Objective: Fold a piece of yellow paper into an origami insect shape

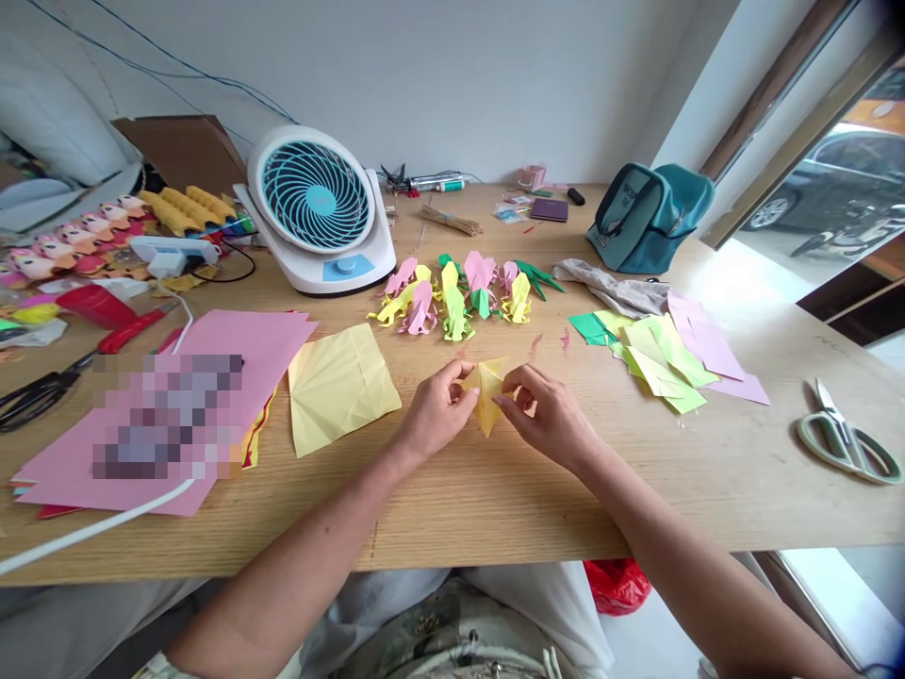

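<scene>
A folded piece of yellow paper (487,401), pointed at its lower end, is held between my two hands above the wooden table. My left hand (442,407) pinches its left side between thumb and fingers. On the opposite side, my right hand (541,407) grips the paper with thumb and fingertips. To the left of my hands lies a creased yellow sheet (343,387). Just beyond them stand several folded paper flowers (452,297) in pink, yellow and green.
A white fan (318,207) stands at the back left. Pink sheets (261,349) with a blurred object lie at left, near red-handled scissors (134,330). Cut paper pieces (665,354), a teal bag (643,219) and green-handled scissors (845,438) are on the right.
</scene>
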Action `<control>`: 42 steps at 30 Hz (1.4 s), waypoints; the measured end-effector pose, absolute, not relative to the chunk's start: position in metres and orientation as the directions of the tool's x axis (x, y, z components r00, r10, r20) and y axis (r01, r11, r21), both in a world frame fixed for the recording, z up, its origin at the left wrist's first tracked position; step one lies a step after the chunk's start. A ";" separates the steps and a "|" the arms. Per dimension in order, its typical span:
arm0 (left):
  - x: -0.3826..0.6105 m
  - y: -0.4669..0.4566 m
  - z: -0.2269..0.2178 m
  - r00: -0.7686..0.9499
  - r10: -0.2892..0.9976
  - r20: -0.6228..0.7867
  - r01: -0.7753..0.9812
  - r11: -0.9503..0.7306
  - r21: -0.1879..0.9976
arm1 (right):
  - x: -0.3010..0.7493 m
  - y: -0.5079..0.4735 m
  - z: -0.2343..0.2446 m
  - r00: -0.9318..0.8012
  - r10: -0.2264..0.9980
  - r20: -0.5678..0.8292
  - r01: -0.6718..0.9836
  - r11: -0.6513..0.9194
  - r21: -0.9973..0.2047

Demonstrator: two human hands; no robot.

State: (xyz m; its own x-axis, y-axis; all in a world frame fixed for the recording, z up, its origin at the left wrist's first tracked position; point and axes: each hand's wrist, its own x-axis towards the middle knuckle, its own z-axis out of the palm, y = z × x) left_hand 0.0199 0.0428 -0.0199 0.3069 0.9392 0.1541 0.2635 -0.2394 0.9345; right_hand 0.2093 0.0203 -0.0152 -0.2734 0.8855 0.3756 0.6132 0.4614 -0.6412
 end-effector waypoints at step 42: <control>0.015 0.044 -0.017 0.228 0.953 0.199 0.240 -0.253 0.937 | 0.206 0.024 -0.013 -0.452 0.878 0.158 0.049 0.201 -0.978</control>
